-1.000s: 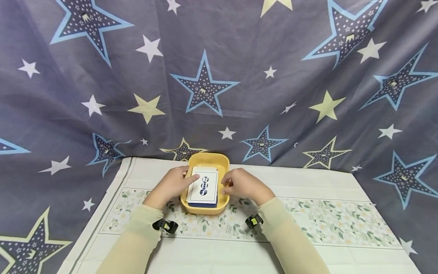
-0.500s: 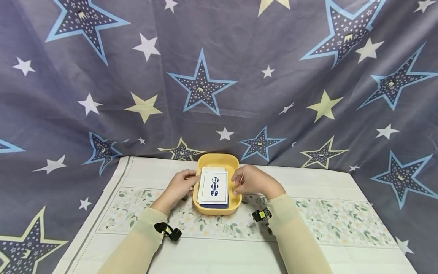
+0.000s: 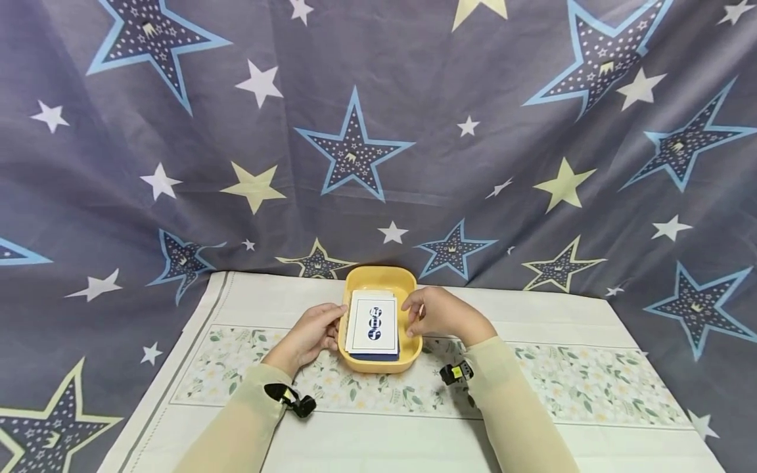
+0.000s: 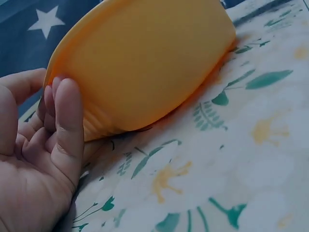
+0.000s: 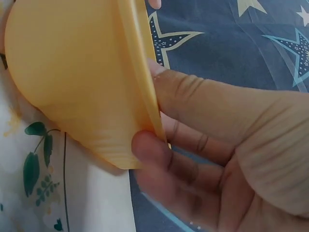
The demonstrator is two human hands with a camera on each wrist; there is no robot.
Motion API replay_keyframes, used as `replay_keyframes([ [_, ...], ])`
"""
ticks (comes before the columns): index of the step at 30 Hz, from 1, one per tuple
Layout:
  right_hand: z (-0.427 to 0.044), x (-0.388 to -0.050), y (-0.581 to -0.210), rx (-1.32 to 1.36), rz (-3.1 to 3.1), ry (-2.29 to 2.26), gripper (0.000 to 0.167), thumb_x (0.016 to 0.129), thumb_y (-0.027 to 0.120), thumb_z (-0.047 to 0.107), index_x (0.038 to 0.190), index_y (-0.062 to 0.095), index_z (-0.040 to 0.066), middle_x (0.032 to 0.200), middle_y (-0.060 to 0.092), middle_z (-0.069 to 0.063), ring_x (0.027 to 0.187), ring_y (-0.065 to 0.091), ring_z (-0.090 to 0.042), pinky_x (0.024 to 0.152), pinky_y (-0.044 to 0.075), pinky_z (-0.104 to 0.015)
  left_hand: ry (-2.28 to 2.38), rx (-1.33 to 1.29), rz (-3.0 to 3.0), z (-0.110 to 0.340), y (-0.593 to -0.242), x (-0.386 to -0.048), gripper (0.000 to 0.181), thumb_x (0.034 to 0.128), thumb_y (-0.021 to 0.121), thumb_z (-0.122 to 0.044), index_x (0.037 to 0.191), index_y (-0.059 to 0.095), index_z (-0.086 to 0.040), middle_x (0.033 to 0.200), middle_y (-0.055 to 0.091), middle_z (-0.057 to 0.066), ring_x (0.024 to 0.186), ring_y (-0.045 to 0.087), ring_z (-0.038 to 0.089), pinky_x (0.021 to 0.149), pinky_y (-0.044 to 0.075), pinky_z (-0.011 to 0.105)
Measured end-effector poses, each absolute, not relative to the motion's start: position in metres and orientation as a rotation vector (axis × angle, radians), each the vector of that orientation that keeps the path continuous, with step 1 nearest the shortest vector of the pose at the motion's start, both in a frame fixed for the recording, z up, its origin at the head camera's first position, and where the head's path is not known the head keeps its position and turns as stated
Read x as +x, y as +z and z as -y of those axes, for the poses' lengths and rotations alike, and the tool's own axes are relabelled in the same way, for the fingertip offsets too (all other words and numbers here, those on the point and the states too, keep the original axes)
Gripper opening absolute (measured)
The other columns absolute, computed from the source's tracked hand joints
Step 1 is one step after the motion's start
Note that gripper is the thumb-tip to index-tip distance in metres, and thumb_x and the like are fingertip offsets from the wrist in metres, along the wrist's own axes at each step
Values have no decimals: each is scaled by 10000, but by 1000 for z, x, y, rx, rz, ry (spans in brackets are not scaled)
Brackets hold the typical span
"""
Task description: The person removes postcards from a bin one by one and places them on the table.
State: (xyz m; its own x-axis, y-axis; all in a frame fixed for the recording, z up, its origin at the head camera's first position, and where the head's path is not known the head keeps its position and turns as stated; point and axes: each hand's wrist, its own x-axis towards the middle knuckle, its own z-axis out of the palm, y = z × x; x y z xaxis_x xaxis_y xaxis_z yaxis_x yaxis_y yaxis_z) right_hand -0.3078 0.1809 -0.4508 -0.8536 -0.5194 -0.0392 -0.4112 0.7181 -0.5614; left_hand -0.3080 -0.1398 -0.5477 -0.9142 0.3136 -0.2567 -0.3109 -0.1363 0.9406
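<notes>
A yellow plastic tray (image 3: 410,351) stands on the covered table against the backdrop. Inside it lies a stack of white cards (image 3: 359,341); the top one bears a black border and dark blue round marks, and dark blue shows below it. My left hand (image 3: 310,334) pinches the tray's left rim, its fingers against the outer wall in the left wrist view. On the opposite side, my right hand (image 3: 445,314) grips the right rim between thumb and fingers, as the right wrist view shows. Neither wrist view shows the cards.
A white tablecloth (image 3: 367,440) with a floral band (image 3: 579,381) covers the table. Behind it hangs a dark grey-blue curtain (image 3: 437,190) printed with stars, meeting the table's back edge. Black wrist devices (image 3: 291,399) are worn on both forearms.
The tray has shifted right with the cards in it. My left thumb, earlier over the top card, now lies at the left rim. My right hand has moved right with the tray.
</notes>
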Motion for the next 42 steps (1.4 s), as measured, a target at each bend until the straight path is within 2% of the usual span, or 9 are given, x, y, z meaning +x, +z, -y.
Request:
replay_keyframes([
  [6, -177, -303, -436, -547, -2982, -728, 365, 998, 903, 283, 1272, 814, 59, 1075, 841, -48, 1015, 789, -253, 948, 675, -477, 2121, 110, -1616, 137, -551, -310, 215, 1193, 601, -213, 1178, 608, 1, 772, 642, -12, 515, 630, 54, 489, 613, 213],
  [9, -166, -306, -425, -494, -2977, -716, 380, 1042, 852, 316, 1289, 804, 32, 1167, 840, -115, 1016, 782, -245, 944, 680, -462, 2115, 135, -1610, 137, -551, -310, 175, 1181, 616, -178, 1165, 626, -4, 770, 654, -7, 540, 634, 59, 504, 617, 211],
  [11, -155, -311, -419, -460, -2934, -676, 406, 1056, 831, 334, 1310, 784, 21, 1220, 830, -138, 923, 799, -225, 876, 689, -416, 2110, 134, -1624, 138, -550, -310, 157, 1171, 634, -168, 1151, 639, -12, 757, 661, -7, 556, 633, 62, 513, 616, 209],
  [16, -122, -330, -411, -331, -2806, -504, 334, 1069, 808, 354, 1136, 738, 34, 1024, 822, -162, 601, 738, -209, 551, 583, -304, 2111, 115, -1651, 140, -549, -311, 130, 1158, 661, -163, 1120, 662, -38, 762, 678, -14, 602, 637, 74, 548, 617, 208],
  [19, -106, -340, -415, -269, -2743, -399, 302, 1065, 803, 339, 1050, 700, 55, 930, 816, -168, 575, 724, -234, 480, 536, -292, 2113, 117, -1659, 141, -551, -313, 125, 1162, 656, -163, 1104, 667, -53, 771, 678, -18, 618, 639, 75, 565, 617, 209],
  [22, -96, -347, -422, -262, -2709, -243, 318, 1031, 827, 371, 1046, 725, 70, 950, 831, -137, 579, 736, -231, 505, 573, -322, 2116, 129, -1661, 140, -551, -313, 124, 1165, 652, -166, 1101, 668, -60, 772, 679, -21, 627, 640, 70, 576, 619, 207],
  [28, -85, -358, -436, -312, -2604, -99, 423, 996, 865, 460, 1048, 753, 55, 857, 843, -102, 575, 762, -193, 579, 639, -324, 2132, 121, -1635, 138, -551, -313, 125, 1162, 655, -165, 1094, 660, -60, 759, 672, -18, 612, 634, 71, 557, 614, 207],
  [34, -80, -362, -442, -250, -2545, -222, 383, 989, 897, 374, 983, 748, 21, 734, 820, -149, 558, 777, -221, 502, 630, -298, 2129, 113, -1644, 140, -551, -311, 139, 1157, 668, -178, 1056, 663, -83, 749, 660, -20, 611, 626, 72, 547, 612, 211],
  [42, -76, -360, -443, -242, -2582, -232, 361, 968, 929, 332, 921, 744, 26, 773, 830, -179, 546, 773, -233, 490, 629, -304, 2130, 99, -1653, 145, -550, -308, 147, 1162, 664, -191, 1071, 662, -76, 762, 656, -28, 612, 626, 73, 550, 608, 211],
])
